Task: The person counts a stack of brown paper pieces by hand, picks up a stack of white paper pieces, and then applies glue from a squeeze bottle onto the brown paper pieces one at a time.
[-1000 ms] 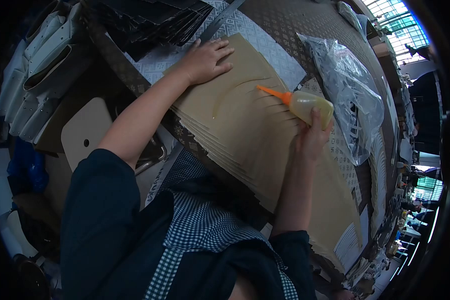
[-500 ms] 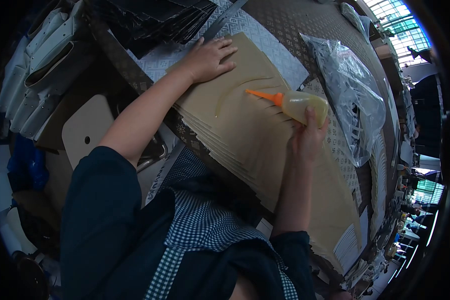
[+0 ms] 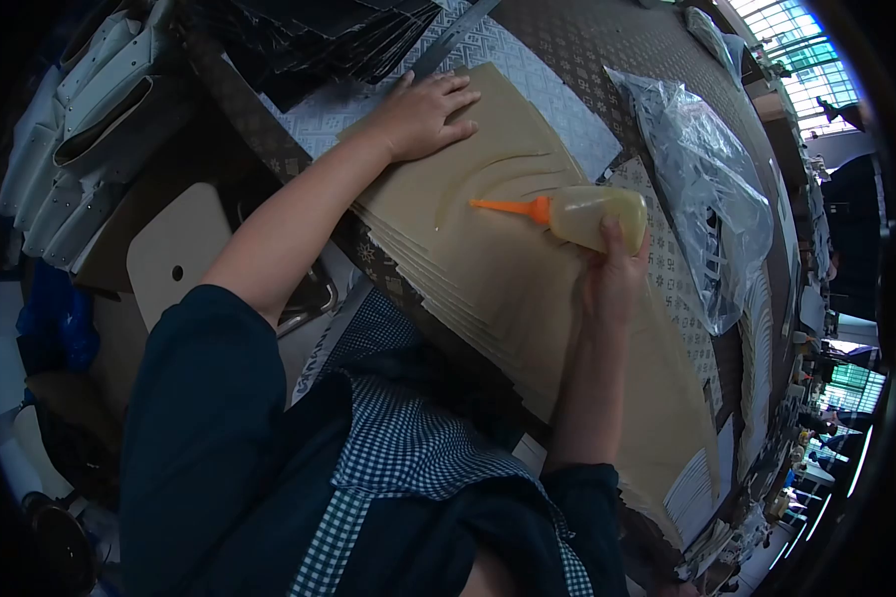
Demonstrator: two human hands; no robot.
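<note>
Squeeze bottle (image 3: 589, 215), yellowish, orange-tipped — gripped in right hand (image 3: 617, 267); left hand (image 3: 426, 117) — fingers spread, flat on stacked brown sheets (image 3: 523, 284).

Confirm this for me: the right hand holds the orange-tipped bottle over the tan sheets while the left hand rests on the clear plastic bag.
Not quite: in the head view, the left hand rests on the tan sheets, not on the clear plastic bag. The right hand does hold the orange-tipped bottle over those sheets.
</note>
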